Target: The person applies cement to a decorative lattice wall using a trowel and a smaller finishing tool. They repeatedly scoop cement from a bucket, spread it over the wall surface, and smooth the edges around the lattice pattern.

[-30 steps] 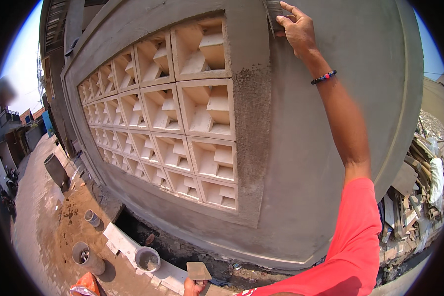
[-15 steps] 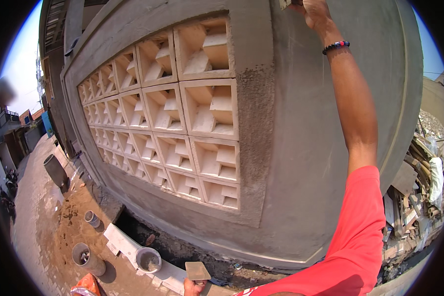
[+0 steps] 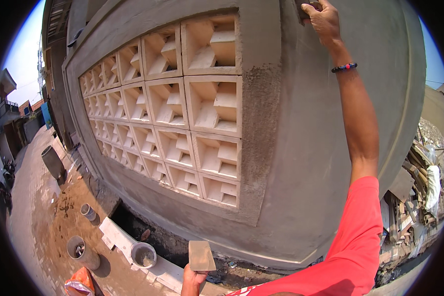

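High up at the wall, my right hand (image 3: 324, 22) is closed around a small, dark, flat-edged tool (image 3: 302, 12), pressed against or very near the grey plastered wall (image 3: 311, 123). The top edge of the picture cuts close to the tool, and its exact kind cannot be made out. Low in the view, my left hand (image 3: 194, 276) grips a flat, square, grey-brown board (image 3: 201, 255) from below, tilted upright with its broad face showing. To the left of the right arm, a strip of rougher, darker plaster (image 3: 258, 133) runs down beside the pale ventilation blocks (image 3: 214, 106).
A drainage trench (image 3: 167, 236) follows the wall's foot. A bucket of grey mix (image 3: 144, 255) stands on a pale ledge beside it; another bucket (image 3: 84, 252), a small pail (image 3: 88, 212), an orange sack (image 3: 80, 283) and a concrete pipe (image 3: 53, 162) stand leftward. Scrap wood (image 3: 409, 197) lies right.
My right hand has come slightly lower and right with the tool, still up at the wall. My left hand has raised the board and tipped its face more toward view.
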